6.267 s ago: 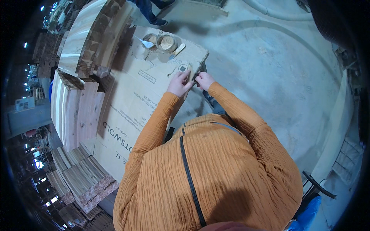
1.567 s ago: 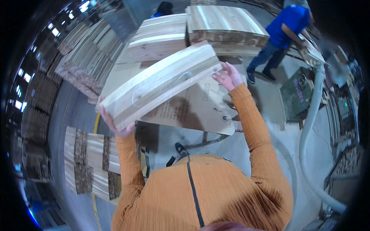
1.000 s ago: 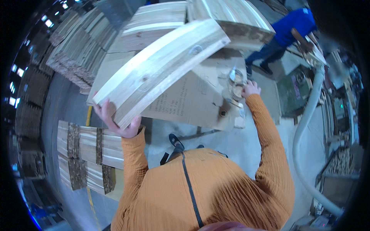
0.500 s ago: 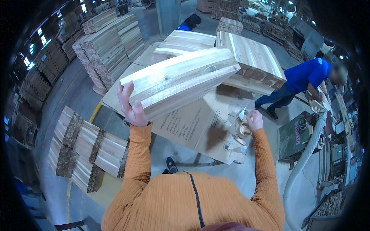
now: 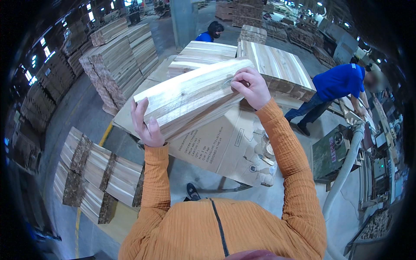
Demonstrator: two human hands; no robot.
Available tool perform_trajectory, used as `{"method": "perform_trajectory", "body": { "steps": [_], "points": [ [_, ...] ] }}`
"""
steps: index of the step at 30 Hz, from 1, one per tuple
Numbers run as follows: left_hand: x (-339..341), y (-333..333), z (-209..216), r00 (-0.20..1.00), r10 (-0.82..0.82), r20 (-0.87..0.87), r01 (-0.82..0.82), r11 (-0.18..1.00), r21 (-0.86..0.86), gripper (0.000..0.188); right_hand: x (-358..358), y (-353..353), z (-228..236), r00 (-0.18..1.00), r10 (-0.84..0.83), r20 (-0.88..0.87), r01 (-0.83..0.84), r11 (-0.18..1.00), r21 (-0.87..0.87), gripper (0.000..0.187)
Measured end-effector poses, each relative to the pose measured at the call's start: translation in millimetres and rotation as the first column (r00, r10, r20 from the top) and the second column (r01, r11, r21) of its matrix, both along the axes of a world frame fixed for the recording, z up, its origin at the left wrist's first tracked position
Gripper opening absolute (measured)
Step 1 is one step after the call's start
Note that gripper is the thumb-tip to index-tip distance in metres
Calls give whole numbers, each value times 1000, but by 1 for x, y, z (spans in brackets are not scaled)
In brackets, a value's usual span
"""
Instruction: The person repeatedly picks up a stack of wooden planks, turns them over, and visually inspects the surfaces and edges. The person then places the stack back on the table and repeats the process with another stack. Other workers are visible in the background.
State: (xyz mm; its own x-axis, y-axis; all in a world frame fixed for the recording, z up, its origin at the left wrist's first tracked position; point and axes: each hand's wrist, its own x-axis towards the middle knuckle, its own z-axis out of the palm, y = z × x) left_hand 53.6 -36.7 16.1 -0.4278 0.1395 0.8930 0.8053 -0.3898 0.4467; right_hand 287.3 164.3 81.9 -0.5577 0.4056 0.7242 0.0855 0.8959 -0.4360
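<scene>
A pale wooden board [image 5: 186,93], thick and streaked with darker grain, is propped at a slant in front of me. My left hand [image 5: 148,125] grips its left end, fingers over the top edge and thumb on the near face. At the other end, my right hand [image 5: 251,86] rests against the board's top face, thumb and forefinger pinched together beside a small mark. Whatever the pinch may hold is too small to make out. Beneath my right forearm, a small tub [image 5: 267,150] is partly hidden by the sleeve.
Printed cardboard [image 5: 216,149] covers the table under the board. Stacked boards [image 5: 277,65] stand behind it, with a tall stack [image 5: 117,65] to the left and more boards [image 5: 102,169] lower left. A co-worker in blue [image 5: 338,82] bends at the right, near a machine [image 5: 331,151] and hose [image 5: 346,169].
My right hand has left the tub and moved up and left onto the board's right end. My left hand keeps its hold. The view has shifted slightly.
</scene>
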Motion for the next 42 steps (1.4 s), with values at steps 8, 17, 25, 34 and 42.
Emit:
{"method": "perform_trajectory", "body": {
  "steps": [8,17,25,34,42],
  "points": [
    [0,3,2,1000,-15,24,14,999,41,50,8,-16,-17,960,-279,-13,243,813,529,29],
    [-3,0,-2,998,59,-18,-59,998,4,49,12,-41,-18,910,-413,31,333,774,538,47],
    [0,-6,-4,994,90,-54,-92,995,-25,48,14,-42,-23,905,-425,13,368,798,478,48],
    [3,-9,-5,990,120,-78,-120,993,-2,48,20,-56,-26,875,-483,22,406,760,507,48],
    [10,-16,-13,982,147,-119,-147,989,16,50,28,-67,-36,850,-527,28,445,744,498,50]
  ]
}}
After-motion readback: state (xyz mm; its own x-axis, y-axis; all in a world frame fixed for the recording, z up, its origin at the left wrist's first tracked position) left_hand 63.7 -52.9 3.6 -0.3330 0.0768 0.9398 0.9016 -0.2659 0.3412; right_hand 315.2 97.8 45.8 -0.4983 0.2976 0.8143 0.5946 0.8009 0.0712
